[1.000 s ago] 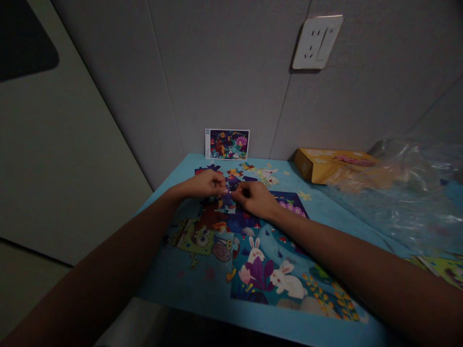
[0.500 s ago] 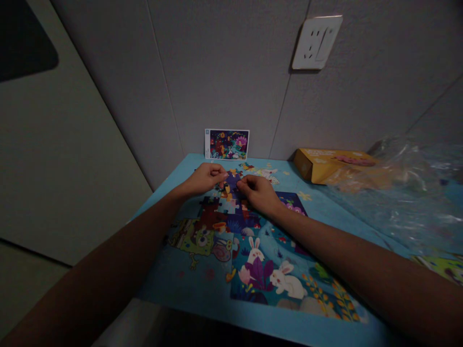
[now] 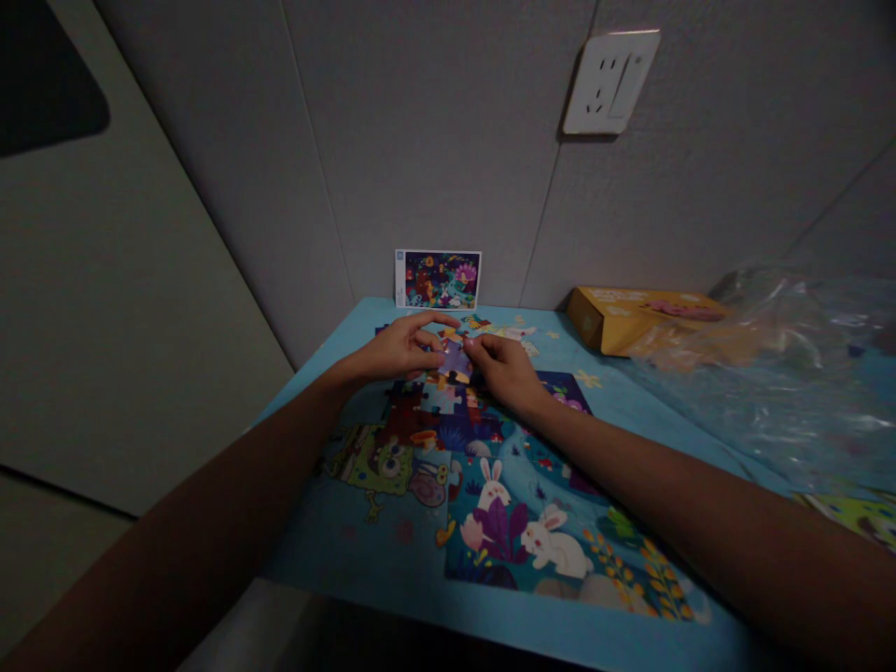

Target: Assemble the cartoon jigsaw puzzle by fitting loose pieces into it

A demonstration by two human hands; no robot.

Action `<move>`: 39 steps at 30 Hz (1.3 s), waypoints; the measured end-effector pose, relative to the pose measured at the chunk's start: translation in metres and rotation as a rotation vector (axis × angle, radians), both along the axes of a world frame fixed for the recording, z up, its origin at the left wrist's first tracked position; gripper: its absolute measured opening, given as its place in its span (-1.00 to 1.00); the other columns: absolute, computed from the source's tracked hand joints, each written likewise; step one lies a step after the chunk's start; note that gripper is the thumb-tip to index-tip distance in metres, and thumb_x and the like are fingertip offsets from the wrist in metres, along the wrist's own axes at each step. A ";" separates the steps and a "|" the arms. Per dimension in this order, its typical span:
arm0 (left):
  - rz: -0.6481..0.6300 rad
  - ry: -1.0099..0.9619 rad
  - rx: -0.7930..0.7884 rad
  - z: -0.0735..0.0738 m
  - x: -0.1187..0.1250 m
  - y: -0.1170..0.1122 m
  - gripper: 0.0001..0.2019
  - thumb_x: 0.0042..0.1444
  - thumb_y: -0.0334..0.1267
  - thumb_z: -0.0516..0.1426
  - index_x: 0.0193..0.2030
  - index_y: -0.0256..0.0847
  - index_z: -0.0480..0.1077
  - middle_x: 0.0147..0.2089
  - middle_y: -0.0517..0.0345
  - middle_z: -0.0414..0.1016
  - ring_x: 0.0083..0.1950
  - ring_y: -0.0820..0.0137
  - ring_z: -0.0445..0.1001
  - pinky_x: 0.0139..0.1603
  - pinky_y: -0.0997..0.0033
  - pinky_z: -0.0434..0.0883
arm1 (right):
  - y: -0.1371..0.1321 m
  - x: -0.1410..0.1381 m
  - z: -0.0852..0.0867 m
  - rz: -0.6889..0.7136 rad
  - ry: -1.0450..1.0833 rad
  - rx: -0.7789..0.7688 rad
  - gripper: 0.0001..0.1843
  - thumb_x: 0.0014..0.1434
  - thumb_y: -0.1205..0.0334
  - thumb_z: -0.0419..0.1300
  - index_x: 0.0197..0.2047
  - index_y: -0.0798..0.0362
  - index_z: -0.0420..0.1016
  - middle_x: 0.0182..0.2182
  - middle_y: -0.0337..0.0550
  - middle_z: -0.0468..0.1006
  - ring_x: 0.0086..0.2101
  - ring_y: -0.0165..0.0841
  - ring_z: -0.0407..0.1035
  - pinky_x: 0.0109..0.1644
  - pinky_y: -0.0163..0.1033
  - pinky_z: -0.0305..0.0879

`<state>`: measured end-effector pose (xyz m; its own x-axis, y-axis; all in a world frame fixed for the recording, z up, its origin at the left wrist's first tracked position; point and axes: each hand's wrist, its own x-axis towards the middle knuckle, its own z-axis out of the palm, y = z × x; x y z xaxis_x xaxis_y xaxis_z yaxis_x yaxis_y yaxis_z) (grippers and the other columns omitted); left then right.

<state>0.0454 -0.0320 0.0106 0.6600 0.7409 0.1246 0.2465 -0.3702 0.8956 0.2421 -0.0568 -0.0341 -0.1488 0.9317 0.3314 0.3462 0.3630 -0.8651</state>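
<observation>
A purple jigsaw piece [image 3: 456,361] is tilted above the partly joined puzzle [image 3: 518,467], catching the light. My right hand [image 3: 500,369] pinches its upper right edge between thumb and bent fingers. At the piece's left side is my left hand [image 3: 402,347], its index finger stretched out over the top and its thumb close to the left edge. The fingers of that hand are apart; whether the thumb touches the piece is unclear. Under both hands lie joined pieces in dark red, blue and purple, partly hidden. White rabbits and plants show in the puzzle's near part.
A small picture card [image 3: 440,280] leans on the wall at the back. Loose pieces [image 3: 476,322] lie behind my hands. At right are a yellow box [image 3: 644,317] and crumpled clear plastic [image 3: 777,373]. The blue table [image 3: 371,597] carries printed cartoon figures.
The purple piece has tilted up and now looks lighter. My left index finger has stretched out to the right and its fingers have spread. My right hand has shifted slightly.
</observation>
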 end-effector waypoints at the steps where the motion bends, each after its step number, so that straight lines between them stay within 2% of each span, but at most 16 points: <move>1: 0.005 0.006 0.006 0.000 0.000 0.000 -0.59 0.02 -0.31 0.23 0.03 -0.27 0.31 -0.51 0.32 0.37 -0.65 0.60 0.23 -0.61 0.55 0.16 | 0.000 0.000 0.001 0.001 0.026 -0.003 -0.55 0.21 -0.12 0.03 -0.47 0.08 0.36 -0.57 -0.25 0.35 -0.52 -0.43 0.19 -0.45 -0.30 0.07; 5: 0.145 -0.060 0.052 -0.002 0.000 0.004 -0.75 0.05 -0.29 0.21 -0.15 -0.26 0.31 -0.54 0.33 0.38 -0.68 0.61 0.29 -0.64 0.58 0.17 | -0.001 -0.001 0.001 0.085 0.069 -0.066 -0.64 0.07 -0.08 0.19 -0.44 0.08 0.37 -0.55 -0.26 0.36 -0.51 -0.44 0.18 -0.45 -0.31 0.07; 7: 0.172 -0.087 0.023 -0.004 -0.001 0.005 -0.73 0.05 -0.29 0.22 -0.13 -0.24 0.26 -0.57 0.36 0.37 -0.69 0.60 0.32 -0.67 0.60 0.13 | -0.001 -0.001 0.001 0.102 0.058 -0.086 -0.67 0.03 -0.02 0.23 -0.48 0.07 0.33 -0.57 -0.27 0.35 -0.52 -0.44 0.17 -0.45 -0.31 0.07; 10: 0.126 -0.046 -0.014 -0.002 -0.002 0.004 -0.55 0.06 -0.29 0.24 0.06 -0.19 0.18 -0.56 0.35 0.40 -0.69 0.55 0.36 -0.69 0.61 0.11 | -0.003 0.000 0.002 0.107 0.091 -0.072 -0.69 0.08 -0.02 0.18 -0.46 0.08 0.38 -0.55 -0.24 0.38 -0.51 -0.43 0.20 -0.45 -0.30 0.10; 13: 0.084 -0.012 -0.014 0.000 -0.001 -0.001 -0.41 0.08 -0.30 0.22 0.22 -0.15 0.08 -0.45 0.24 0.51 -0.65 0.51 0.43 -0.67 0.58 0.17 | -0.004 0.000 0.005 0.156 0.123 -0.049 -0.66 0.12 -0.05 0.15 -0.42 0.08 0.42 -0.54 -0.23 0.40 -0.49 -0.42 0.23 -0.43 -0.30 0.13; 15: 0.080 0.001 -0.007 0.001 0.000 -0.003 -0.45 0.10 -0.29 0.21 0.20 -0.15 0.12 -0.39 0.17 0.54 -0.63 0.49 0.46 -0.67 0.58 0.20 | -0.005 0.000 0.006 0.177 0.128 -0.026 -0.64 0.14 -0.06 0.13 -0.42 0.09 0.42 -0.52 -0.22 0.40 -0.47 -0.42 0.23 -0.41 -0.30 0.14; 21: 0.108 -0.020 0.044 -0.002 0.003 -0.002 -0.57 0.13 -0.28 0.19 0.12 -0.15 0.20 -0.44 0.25 0.45 -0.58 0.46 0.50 -0.65 0.59 0.25 | -0.003 -0.002 0.004 0.154 0.157 0.021 -0.64 0.06 -0.08 0.22 -0.36 0.08 0.38 -0.51 -0.28 0.37 -0.47 -0.44 0.22 -0.37 -0.30 0.16; 25: 0.193 -0.125 0.114 -0.001 0.005 0.001 -0.68 0.18 -0.22 0.15 0.05 -0.19 0.24 -0.23 0.12 0.50 -0.56 0.56 0.47 -0.67 0.64 0.24 | -0.003 -0.003 0.003 0.112 0.161 -0.028 -0.61 0.09 -0.12 0.20 -0.37 0.08 0.38 -0.54 -0.27 0.39 -0.53 -0.45 0.22 -0.46 -0.32 0.15; 28: 0.240 -0.200 0.176 0.002 0.005 0.001 -0.54 0.17 -0.25 0.17 0.20 -0.15 0.22 -0.08 0.05 0.49 -0.59 0.65 0.40 -0.69 0.65 0.22 | -0.006 -0.004 0.004 0.171 0.171 -0.140 -0.59 0.06 -0.14 0.23 -0.36 0.07 0.36 -0.54 -0.26 0.45 -0.58 -0.46 0.25 -0.52 -0.34 0.18; 30: 0.206 -0.193 0.168 0.003 0.004 0.000 -0.48 0.13 -0.31 0.20 0.24 -0.15 0.24 -0.16 0.11 0.49 -0.60 0.66 0.38 -0.69 0.64 0.21 | -0.007 -0.004 0.005 0.190 0.180 -0.187 -0.59 0.04 -0.14 0.25 -0.38 0.06 0.33 -0.56 -0.26 0.47 -0.61 -0.47 0.27 -0.56 -0.36 0.19; 33: 0.137 -0.154 0.103 0.004 0.000 0.000 -0.47 0.05 -0.37 0.22 0.21 -0.22 0.33 -0.37 0.26 0.40 -0.64 0.65 0.32 -0.67 0.63 0.22 | -0.007 -0.004 0.005 0.146 0.205 -0.202 -0.60 0.02 -0.11 0.27 -0.37 0.06 0.33 -0.61 -0.26 0.48 -0.66 -0.48 0.25 -0.61 -0.38 0.15; 36: 0.034 -0.066 0.003 0.005 -0.006 0.001 -0.46 -0.01 -0.36 0.25 0.18 -0.25 0.36 -0.42 0.30 0.38 -0.66 0.63 0.31 -0.66 0.61 0.22 | -0.005 -0.003 0.005 0.095 0.237 -0.185 -0.63 0.04 -0.08 0.25 -0.31 0.06 0.37 -0.66 -0.31 0.43 -0.71 -0.50 0.17 -0.64 -0.38 0.06; 39: -0.015 0.017 -0.027 0.006 -0.012 0.003 -0.61 0.04 -0.27 0.23 0.04 -0.28 0.44 -0.45 0.25 0.42 -0.67 0.60 0.34 -0.70 0.61 0.11 | -0.003 -0.002 0.002 0.096 0.224 -0.100 -0.67 0.07 -0.04 0.25 -0.31 0.08 0.43 -0.62 -0.31 0.43 -0.65 -0.49 0.21 -0.58 -0.35 0.10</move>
<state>0.0338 -0.0289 0.0165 0.6729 0.7339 0.0930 0.2566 -0.3494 0.9011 0.2399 -0.0594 -0.0321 -0.1714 0.9467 0.2728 0.1101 0.2936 -0.9496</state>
